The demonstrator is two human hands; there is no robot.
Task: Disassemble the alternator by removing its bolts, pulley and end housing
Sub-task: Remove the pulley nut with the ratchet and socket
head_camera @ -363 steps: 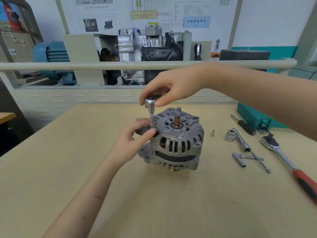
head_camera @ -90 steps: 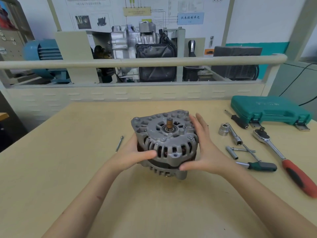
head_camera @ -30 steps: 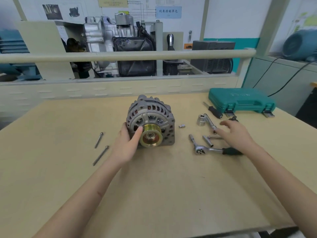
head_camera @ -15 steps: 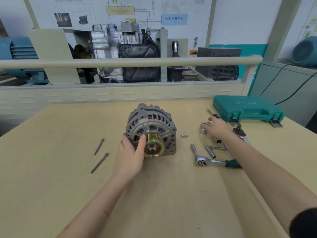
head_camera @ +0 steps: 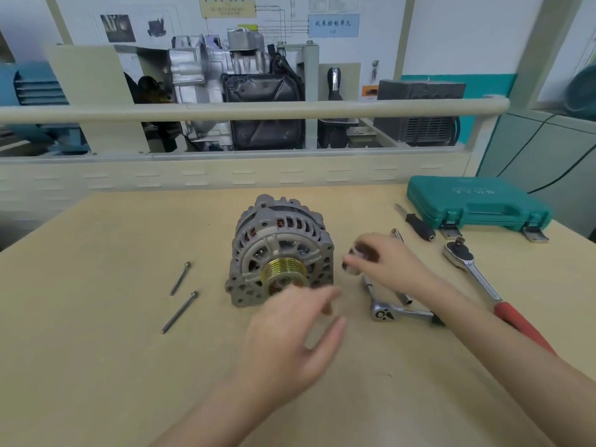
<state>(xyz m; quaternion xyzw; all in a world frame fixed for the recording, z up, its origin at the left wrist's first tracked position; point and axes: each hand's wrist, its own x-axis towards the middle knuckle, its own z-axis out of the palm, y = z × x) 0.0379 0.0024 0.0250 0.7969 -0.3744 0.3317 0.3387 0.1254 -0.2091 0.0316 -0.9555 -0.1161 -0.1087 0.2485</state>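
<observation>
- The alternator [head_camera: 281, 253] is standing on its edge at the centre of the tabletop [head_camera: 96, 366], with its gold pulley [head_camera: 283, 272] facing the camera and not yet taken off.
- The left hand [head_camera: 292, 337] is coming off the alternator: half a second ago its thumb was resting against the pulley, and now it is hovering in front of it, lower centre of the frame, grip wide with fingers spread and holding nothing.
- The right hand [head_camera: 383, 262] is moving back from the tools on the right toward the alternator, pinching a socket [head_camera: 353, 258] between thumb and fingers; the motion blur is making the piece hard to read, so calling it a socket is a judgement.
- Two long bolts [head_camera: 180, 296] are lying left of the alternator, well apart from it, so part of the bolt removal looks done.
- Compared with three seconds ago, the alternator is no longer lying shaft-up between both hands; it is sitting pulley-forward and unsupported.
- A small ratchet [head_camera: 400, 312] is lying just right of the alternator, a big ratchet with a red handle [head_camera: 483, 285] farther right, and a green tool case [head_camera: 477, 201] at the upper right.
- The pulley nut is probably the next target, and the loose alternator may roll or tip once torque is being applied.
</observation>
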